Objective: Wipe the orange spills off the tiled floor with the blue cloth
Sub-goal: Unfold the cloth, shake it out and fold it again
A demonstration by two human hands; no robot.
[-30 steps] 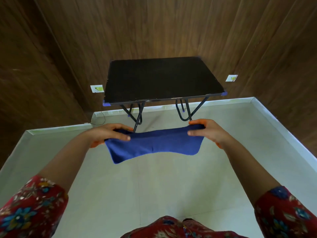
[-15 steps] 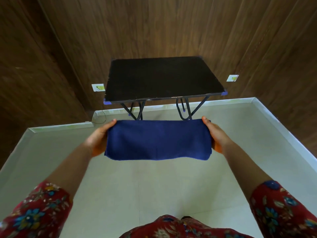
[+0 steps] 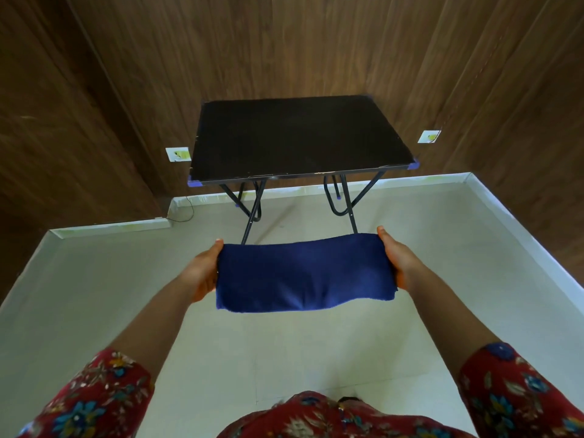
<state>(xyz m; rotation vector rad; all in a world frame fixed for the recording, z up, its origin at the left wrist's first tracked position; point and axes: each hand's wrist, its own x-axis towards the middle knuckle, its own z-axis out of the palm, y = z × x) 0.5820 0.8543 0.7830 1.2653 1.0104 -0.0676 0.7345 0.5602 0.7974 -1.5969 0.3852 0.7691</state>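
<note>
A folded blue cloth (image 3: 303, 273) hangs in the air above the pale tiled floor (image 3: 284, 349), stretched between both hands at chest height. My left hand (image 3: 202, 273) grips its left end, thumb on top and fingers hidden under the fabric. My right hand (image 3: 398, 263) grips its right end the same way. No orange spill shows on the visible floor.
A black folding table (image 3: 297, 140) on thin metal legs stands ahead against the dark wood-panelled wall (image 3: 316, 42). White skirting (image 3: 521, 229) edges the floor on the right and back. A thin cable (image 3: 186, 213) lies near the left corner.
The hands turned the cloth from a sagging strip held from above into a flat folded band held by its ends, then lowered it slightly toward me.
</note>
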